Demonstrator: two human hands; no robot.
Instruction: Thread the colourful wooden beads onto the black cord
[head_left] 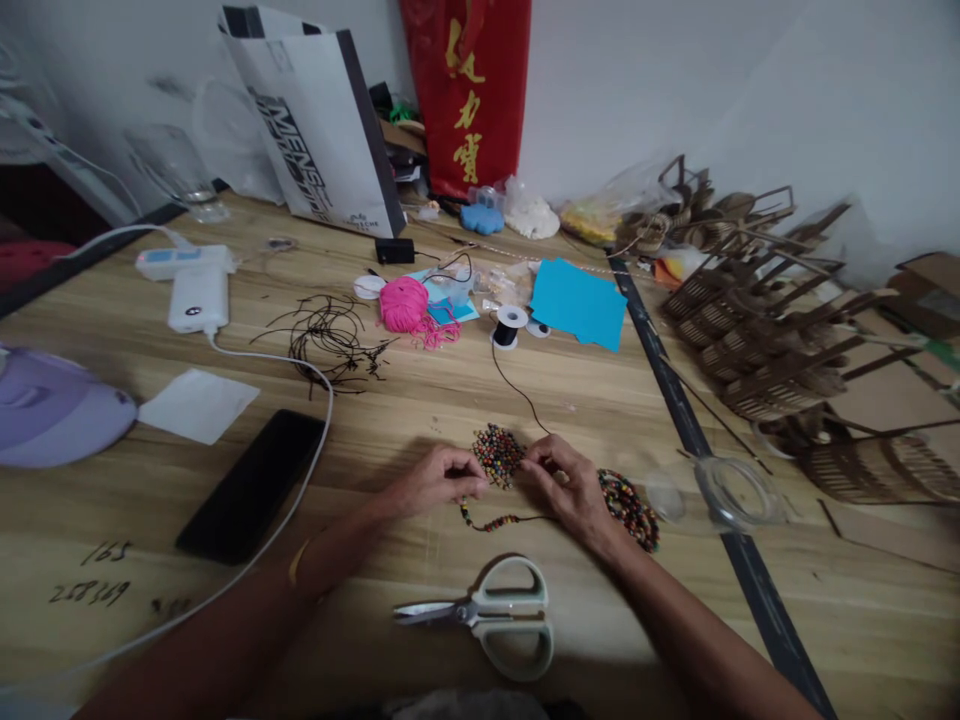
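Note:
A pile of small multicoloured beads [498, 455] lies on the wooden table between my two hands. My left hand [442, 474] is closed in a pinch at the pile's left side, holding the end of a beaded cord [501, 523]. Several beads on this dark cord hang in a loop below the fingers. At the pile's right edge my right hand [568, 484] has its fingertips pressed together; whatever they hold is too small to make out. The black cord runs from a spool [509, 327] to beneath my right hand. Coiled bead strands [630, 508] rest beside that hand.
Scissors [510, 612] with pale handles lie in front of me. A phone [253, 487] and white cable are on the left. Black cord pieces [330, 340], pink yarn [405, 304] and blue sheets [579, 302] lie farther back. Woven baskets [772, 340] crowd the right side.

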